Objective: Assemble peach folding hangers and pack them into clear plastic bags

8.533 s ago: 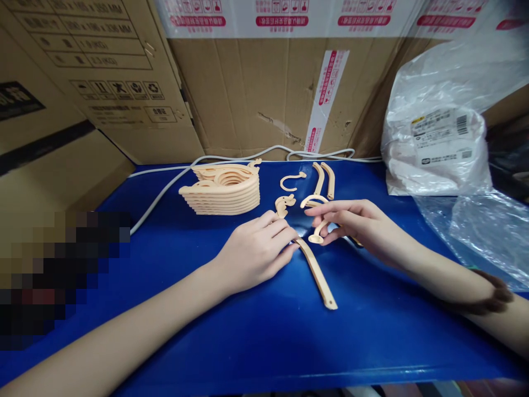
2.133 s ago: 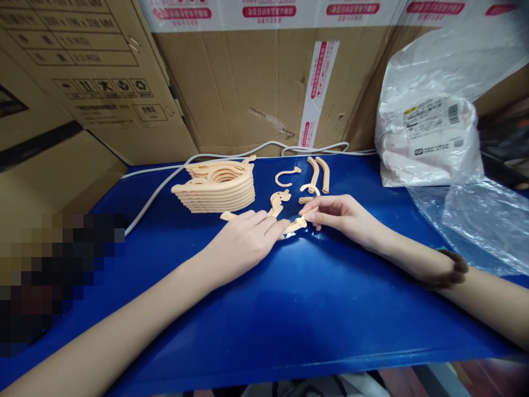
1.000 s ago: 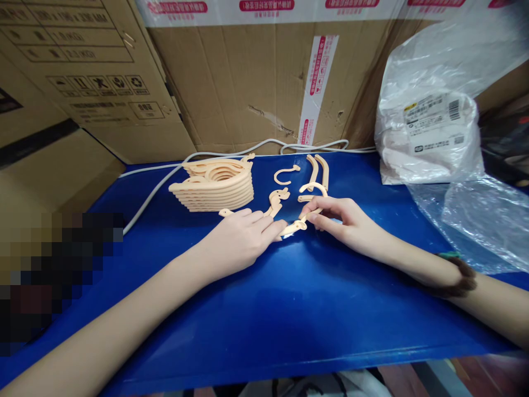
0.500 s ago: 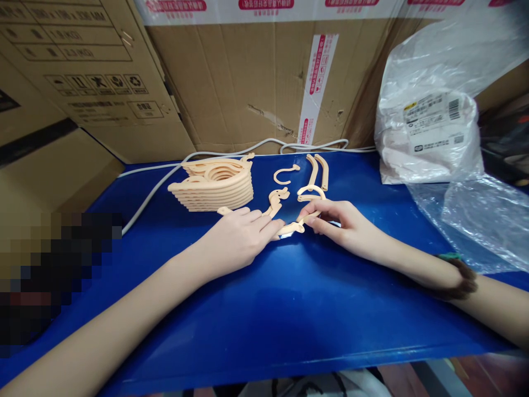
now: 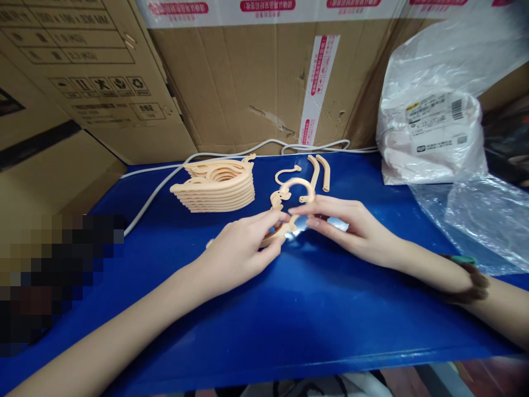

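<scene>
A wide stretch of blue, glossy tabletop [image 5: 289, 309] is left between both hands and its near edge, which runs across well below them. On the outer side of the left hand [image 5: 242, 245], the surface is bounded by a brown cardboard carton [image 5: 91, 127] with black printing; beyond both hands it is closed off by a large brown cardboard box [image 5: 248, 71] sealed with white-and-red tape.

A cream, curved plastic strip [image 5: 269, 239] is clamped between the thumb and fingers of the left hand, its far end showing past the knuckles. The fingers of the right hand [image 5: 351, 220] are spread, thumb apart from index, around the lower part of a cream plastic hook [image 5: 300, 181] that arches just beyond the fingertips; whether it is gripped cannot be told, as the stem is hidden and the joint blurred.

Room ahead of the left hand is taken up by a stack of nested cream plastic hanger pieces [image 5: 223, 201]. Just beyond its fingers a cream scalloped plastic piece [image 5: 276, 199] is placed, with a smaller cream hook [image 5: 297, 168] farther on. Beyond the right hand, two cream bent strips [image 5: 326, 176] are laid side by side. Its outer side is hemmed in by a crumpled clear plastic bag [image 5: 438, 157].
</scene>
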Demonstrator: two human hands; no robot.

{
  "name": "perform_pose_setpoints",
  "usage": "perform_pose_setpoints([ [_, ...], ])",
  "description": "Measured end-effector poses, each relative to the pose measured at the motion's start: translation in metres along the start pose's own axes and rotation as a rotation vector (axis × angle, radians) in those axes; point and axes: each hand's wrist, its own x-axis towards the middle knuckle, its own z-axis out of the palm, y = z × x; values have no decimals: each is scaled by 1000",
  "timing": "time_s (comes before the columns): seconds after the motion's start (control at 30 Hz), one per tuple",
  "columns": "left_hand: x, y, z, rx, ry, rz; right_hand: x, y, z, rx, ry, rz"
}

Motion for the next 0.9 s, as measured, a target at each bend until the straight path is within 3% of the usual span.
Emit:
perform_pose_setpoints([
  [0.1, 3, -1, 1, -409, -27, -194, 1, 3, -10, -166, 81, -3],
  [0.17, 5, -2, 3, -605, -36, -300, 2, 9, -15, -400, 94, -14],
  [0.27, 8, -4, 5, -739, -41, -382, 2, 20, -18, -765, 74, -5],
  [0.37, 9, -4, 4, -781, -62, -407, 2, 29, -16, -932, 67, 54],
  [0.57, 11, -4, 0, -834, -12, -505, 2, 30, -10, -983, 11, 113],
  [0.73, 12, -5, 0, -854, 53, -553, 1, 29, -6, -862, -10, 134],
  [0.9, 12, -9, 2, -851, 105, -507, 1, 27, 0, -785, -36, 23],
])
